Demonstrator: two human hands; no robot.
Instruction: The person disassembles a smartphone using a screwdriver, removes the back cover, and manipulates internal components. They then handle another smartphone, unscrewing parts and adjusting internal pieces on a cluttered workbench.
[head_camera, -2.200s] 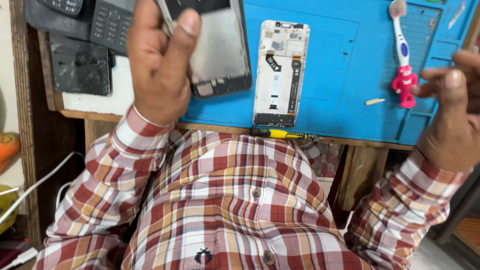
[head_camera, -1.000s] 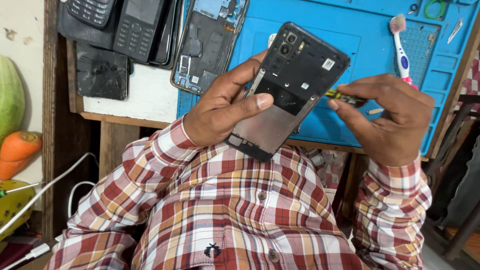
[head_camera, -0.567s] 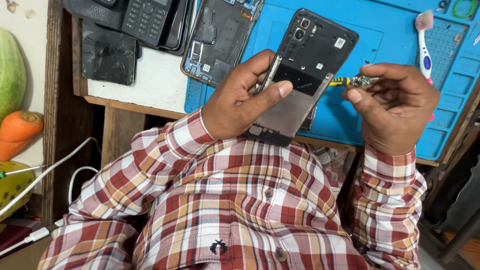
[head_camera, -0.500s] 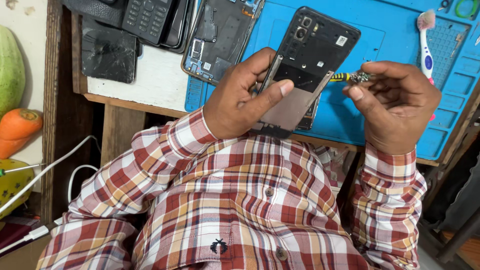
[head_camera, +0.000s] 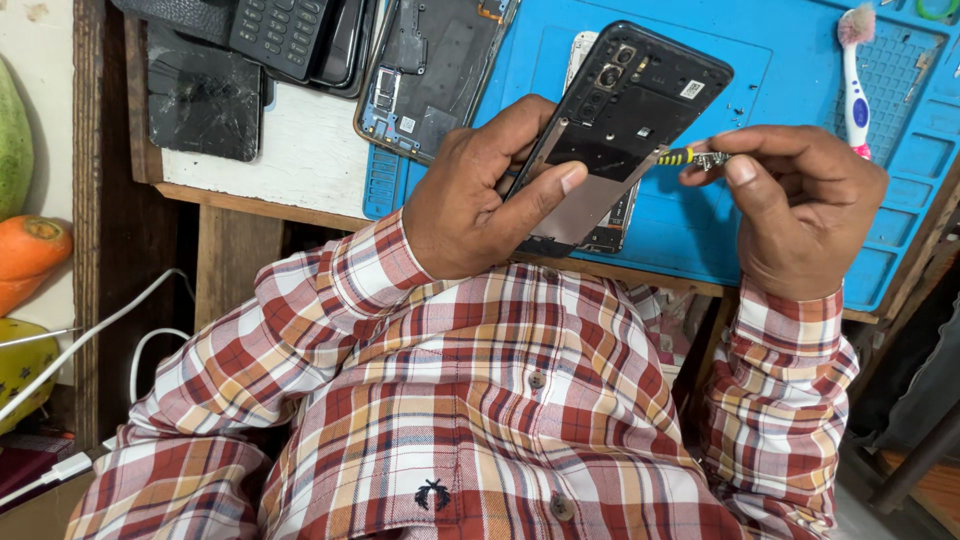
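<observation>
My left hand (head_camera: 480, 200) grips a black phone back cover (head_camera: 625, 120), tilted up over the blue work mat (head_camera: 790, 230), inner side facing me. My right hand (head_camera: 800, 200) pinches a small yellow-and-black screwdriver (head_camera: 690, 157) whose tip touches the cover's right edge. Behind the cover, an opened white-framed phone (head_camera: 612, 215) lies on the mat, mostly hidden. Both sleeves are red plaid.
Another opened phone frame (head_camera: 430, 70) lies at the mat's left edge. A keypad phone (head_camera: 280, 35) and a cracked black panel (head_camera: 205, 100) rest on the white board. A toothbrush (head_camera: 856, 70) lies on the mat's right. Vegetables (head_camera: 30, 250) and white cables (head_camera: 90, 340) sit at left.
Both hands went from spread empty over the bench to holding the back cover and the screwdriver. In the last half second the cover and screwdriver stayed nearly still.
</observation>
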